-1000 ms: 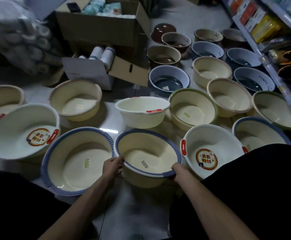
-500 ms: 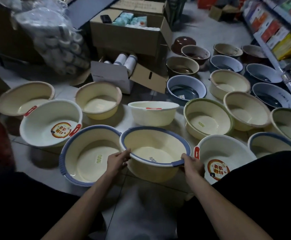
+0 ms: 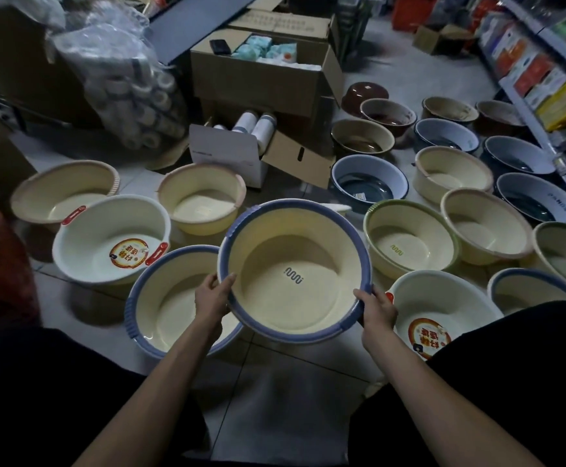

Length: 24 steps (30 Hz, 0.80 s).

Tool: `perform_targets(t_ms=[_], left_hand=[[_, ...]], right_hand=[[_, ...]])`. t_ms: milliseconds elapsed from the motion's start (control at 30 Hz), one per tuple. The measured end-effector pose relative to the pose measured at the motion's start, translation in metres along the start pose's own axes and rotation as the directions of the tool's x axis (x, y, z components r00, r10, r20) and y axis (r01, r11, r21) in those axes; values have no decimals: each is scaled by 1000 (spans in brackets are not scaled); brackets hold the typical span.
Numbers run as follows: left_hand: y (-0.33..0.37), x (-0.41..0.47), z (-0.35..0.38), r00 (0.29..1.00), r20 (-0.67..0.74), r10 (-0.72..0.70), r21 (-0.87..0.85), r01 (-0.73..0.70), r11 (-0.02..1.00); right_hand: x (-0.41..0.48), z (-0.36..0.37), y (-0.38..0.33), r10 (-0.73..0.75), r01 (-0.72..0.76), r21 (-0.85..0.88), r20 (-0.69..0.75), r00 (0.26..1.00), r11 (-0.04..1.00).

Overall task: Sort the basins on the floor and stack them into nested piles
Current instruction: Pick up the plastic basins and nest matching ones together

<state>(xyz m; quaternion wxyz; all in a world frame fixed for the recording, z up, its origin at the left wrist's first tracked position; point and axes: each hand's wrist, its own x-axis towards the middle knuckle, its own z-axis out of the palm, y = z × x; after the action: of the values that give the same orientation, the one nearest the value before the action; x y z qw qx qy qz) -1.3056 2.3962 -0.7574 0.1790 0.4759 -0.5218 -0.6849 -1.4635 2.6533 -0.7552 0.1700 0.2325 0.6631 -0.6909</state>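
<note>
I hold a cream basin with a blue rim (image 3: 295, 274) lifted off the floor and tilted toward me. My left hand (image 3: 212, 296) grips its left rim and my right hand (image 3: 376, 308) grips its right rim. Just left of it, partly under its edge, a matching larger blue-rimmed basin (image 3: 163, 308) sits on the floor. A white basin with red handles and a round sticker (image 3: 111, 241) lies further left, and another like it (image 3: 440, 315) to the right. A third blue-rimmed basin (image 3: 524, 288) peeks out at the right.
Several more basins cover the floor: pink-rimmed (image 3: 204, 197), green-rimmed (image 3: 409, 241), grey-blue (image 3: 366, 180) and brown (image 3: 362, 138). Cardboard boxes (image 3: 264, 75) and a bag of rolls (image 3: 130, 79) stand behind. A shop shelf (image 3: 544, 62) runs along the right. My dark-clothed knees frame the bare tiles below.
Both hands have lifted the blue-rimmed basin off the floor and tipped it toward me; it now hides the small white basin behind. The camera view has shifted up and left.
</note>
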Motion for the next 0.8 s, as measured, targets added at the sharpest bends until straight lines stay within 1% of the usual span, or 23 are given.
perform_targets(t_ms=[100, 200, 333, 433, 500, 567, 667, 800], left_hand=[[-13, 5, -11, 997, -83, -9, 105, 18, 994], [-25, 9, -22, 984, -170, -58, 130, 81, 988], [-27, 12, -37, 969, -202, -145, 27, 153, 988], [-30, 13, -48, 960, -216, -178, -29, 176, 984], [-33, 13, -54, 952, -238, -193, -47, 188, 981], [-36, 14, -62, 938, -276, -207, -58, 199, 978], [-43, 15, -79, 911, -339, -235, -86, 219, 972], [-55, 13, -108, 870, -403, -284, -183, 227, 957]], right_hand=[[-4, 8, -8, -45, 45, 0, 81, 996, 999], [-6, 21, -16, -109, 125, -74, 194, 975, 989], [-10, 44, -20, -190, 263, -196, 324, 927, 945], [-20, 62, -15, -253, 362, -339, 325, 911, 868], [-25, 71, -6, -235, 361, -428, 321, 918, 829], [-27, 80, 8, -180, 336, -487, 339, 923, 806], [-28, 98, 25, -111, 304, -494, 382, 917, 815], [-38, 129, 38, -17, 267, -511, 441, 897, 817]])
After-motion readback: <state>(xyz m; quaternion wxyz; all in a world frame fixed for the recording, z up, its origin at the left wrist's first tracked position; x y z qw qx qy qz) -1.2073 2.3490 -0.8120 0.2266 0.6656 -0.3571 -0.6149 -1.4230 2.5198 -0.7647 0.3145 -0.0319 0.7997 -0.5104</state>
